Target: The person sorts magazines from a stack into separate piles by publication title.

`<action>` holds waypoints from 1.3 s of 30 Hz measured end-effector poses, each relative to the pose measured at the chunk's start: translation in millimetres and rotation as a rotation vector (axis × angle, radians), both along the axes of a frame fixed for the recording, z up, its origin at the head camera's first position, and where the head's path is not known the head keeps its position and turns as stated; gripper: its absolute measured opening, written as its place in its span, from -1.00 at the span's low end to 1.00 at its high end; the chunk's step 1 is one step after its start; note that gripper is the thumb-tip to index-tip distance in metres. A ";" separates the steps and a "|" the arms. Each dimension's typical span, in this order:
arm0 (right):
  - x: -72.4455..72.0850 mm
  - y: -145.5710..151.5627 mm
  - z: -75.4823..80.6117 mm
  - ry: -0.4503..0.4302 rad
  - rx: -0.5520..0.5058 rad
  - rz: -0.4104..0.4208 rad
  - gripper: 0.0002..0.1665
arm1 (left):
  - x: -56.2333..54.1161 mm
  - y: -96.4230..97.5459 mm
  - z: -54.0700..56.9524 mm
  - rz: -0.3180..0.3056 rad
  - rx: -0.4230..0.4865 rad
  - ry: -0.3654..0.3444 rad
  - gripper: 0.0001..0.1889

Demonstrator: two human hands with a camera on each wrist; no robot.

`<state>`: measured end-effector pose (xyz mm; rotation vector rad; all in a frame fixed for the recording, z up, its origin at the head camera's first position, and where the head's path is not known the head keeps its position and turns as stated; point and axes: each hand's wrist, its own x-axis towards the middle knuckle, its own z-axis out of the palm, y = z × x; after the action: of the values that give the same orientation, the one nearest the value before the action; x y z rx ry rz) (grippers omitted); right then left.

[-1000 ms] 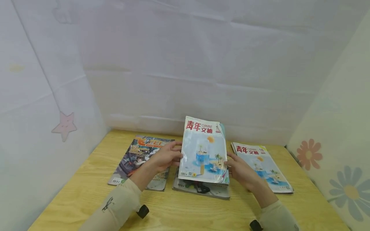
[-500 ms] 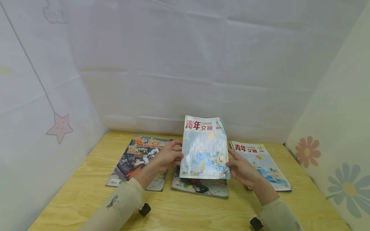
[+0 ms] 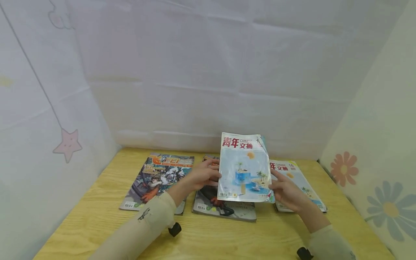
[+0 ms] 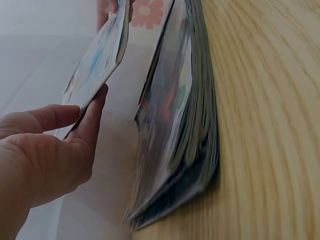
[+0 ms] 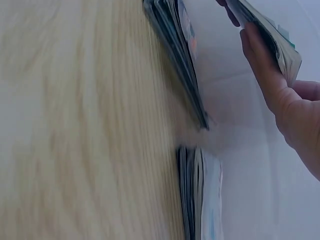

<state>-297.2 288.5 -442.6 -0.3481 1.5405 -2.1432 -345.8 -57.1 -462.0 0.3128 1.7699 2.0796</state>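
A white magazine with a red title and a blue beach picture (image 3: 244, 173) is held up above the table, its cover facing me. My left hand (image 3: 203, 176) pinches its left edge. In the left wrist view, the thumb of the left hand (image 4: 50, 150) lies on the cover side with fingers behind. My right hand (image 3: 290, 193) grips the opposite edge, where the pages look curled. The right wrist view has fingers of the right hand (image 5: 290, 107) along the magazine's back (image 5: 265, 32). Beneath and partly hidden lies a dark comic magazine stack (image 3: 224, 210).
Another dark comic magazine (image 3: 154, 182) lies on the wooden table (image 3: 208, 240) at left. To the right is a stack topped by a similar beach-cover magazine (image 3: 308, 193), partly covered by the held one. Cloth walls (image 3: 208, 72) enclose the back and sides.
Both hands have carried the beach-cover magazine to the right, from over the middle stack toward the right stack. The stacks on the table stay in place.
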 end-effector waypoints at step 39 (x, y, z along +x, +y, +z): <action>-14.7 165.9 -23.3 0.035 0.560 -0.248 -0.13 | 3.3 202.2 -14.5 0.128 -0.070 -0.143 -0.45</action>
<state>-311.9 454.4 -465.9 -0.0019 2.2075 -1.7677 -342.5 145.2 -476.5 0.0301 1.8134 2.0638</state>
